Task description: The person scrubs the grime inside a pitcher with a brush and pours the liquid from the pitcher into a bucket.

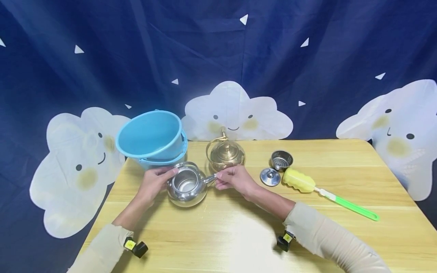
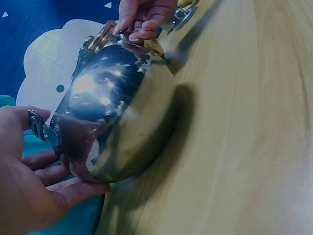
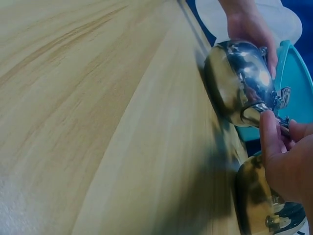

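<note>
A silver metal teapot [image 1: 186,200], its lid off and its mouth facing up, is held between both hands over the table. My left hand [image 1: 152,185] grips its left side, thumb near the rim and fingers against the body. With thumb and fingers, my right hand [image 1: 237,180] pinches the spout. Drops dot the shiny teapot body [image 2: 117,112] in the left wrist view, and a shadow falls on the wood beside it. Just behind the right hand stands a gold-coloured teapot [image 1: 228,151] with its lid on.
A blue bucket [image 1: 124,149] stands at the back left, close behind the left hand. Right of the right hand lie a small metal lid [image 1: 270,177], a perforated strainer cup [image 1: 282,160] and a yellow sponge brush [image 1: 298,180] with a green handle. A dark blue curtain [image 1: 218,45] hangs behind the table.
</note>
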Tool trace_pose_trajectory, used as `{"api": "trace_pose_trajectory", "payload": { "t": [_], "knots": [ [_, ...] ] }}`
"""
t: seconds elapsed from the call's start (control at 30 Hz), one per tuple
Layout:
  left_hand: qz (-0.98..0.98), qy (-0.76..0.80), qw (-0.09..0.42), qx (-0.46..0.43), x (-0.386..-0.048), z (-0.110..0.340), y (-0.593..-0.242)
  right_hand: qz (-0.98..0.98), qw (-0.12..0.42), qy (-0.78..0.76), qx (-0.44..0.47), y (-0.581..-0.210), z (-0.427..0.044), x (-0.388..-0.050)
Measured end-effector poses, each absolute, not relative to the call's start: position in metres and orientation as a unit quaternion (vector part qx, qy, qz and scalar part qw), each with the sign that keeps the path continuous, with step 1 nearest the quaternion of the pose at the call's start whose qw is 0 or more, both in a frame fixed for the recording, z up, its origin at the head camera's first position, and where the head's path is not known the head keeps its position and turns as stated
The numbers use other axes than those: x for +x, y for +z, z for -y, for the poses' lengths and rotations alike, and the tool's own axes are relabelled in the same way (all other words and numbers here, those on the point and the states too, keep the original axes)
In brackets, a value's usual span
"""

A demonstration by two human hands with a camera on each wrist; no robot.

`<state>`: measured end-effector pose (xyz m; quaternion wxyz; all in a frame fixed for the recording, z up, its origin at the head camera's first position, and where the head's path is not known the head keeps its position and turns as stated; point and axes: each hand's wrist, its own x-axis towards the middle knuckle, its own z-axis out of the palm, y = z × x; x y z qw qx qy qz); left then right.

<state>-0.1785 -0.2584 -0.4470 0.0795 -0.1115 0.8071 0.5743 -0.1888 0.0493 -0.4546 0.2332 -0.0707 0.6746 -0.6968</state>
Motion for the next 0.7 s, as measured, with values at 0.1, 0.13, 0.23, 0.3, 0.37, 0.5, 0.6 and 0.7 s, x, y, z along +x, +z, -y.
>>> {"api": "trace_pose_trajectory", "payload": {
  "t": [0.1,0.13,0.23,0.3,0.37,0.5,0.6,0.7],
  "knots": [
    [-0.804,0.58,0.07,-0.11,-0.1774,0.2583,-0.448,-0.678,0.235,-0.693,-0.073,-0.4552,-0.0495,-0.1888],
    [-0.804,0.581,0.066,-0.109,-0.1769,0.2583,-0.4482,-0.679,0.236,-0.692,-0.073,-0.4551,-0.0496,-0.1887],
    [-0.805,0.581,0.058,-0.106,-0.1752,0.2576,-0.4482,-0.682,0.24,-0.687,-0.074,-0.4543,-0.0502,-0.1884],
    [-0.807,0.58,0.054,-0.102,-0.1741,0.2565,-0.4474,-0.685,0.242,-0.683,-0.074,-0.4536,-0.0508,-0.188],
    [-0.807,0.58,0.051,-0.1,-0.1732,0.2554,-0.4465,-0.687,0.244,-0.681,-0.075,-0.4534,-0.0516,-0.1877],
    [-0.809,0.577,0.052,-0.099,-0.1713,0.254,-0.4452,-0.688,0.249,-0.677,-0.078,-0.4535,-0.0535,-0.1875],
    [-0.812,0.572,0.057,-0.1,-0.1702,0.2546,-0.445,-0.69,0.252,-0.674,-0.082,-0.4527,-0.0554,-0.1876],
    [-0.816,0.567,0.06,-0.095,-0.1698,0.2554,-0.4443,-0.691,0.254,-0.672,-0.082,-0.4514,-0.0574,-0.1885]
  ]
}}
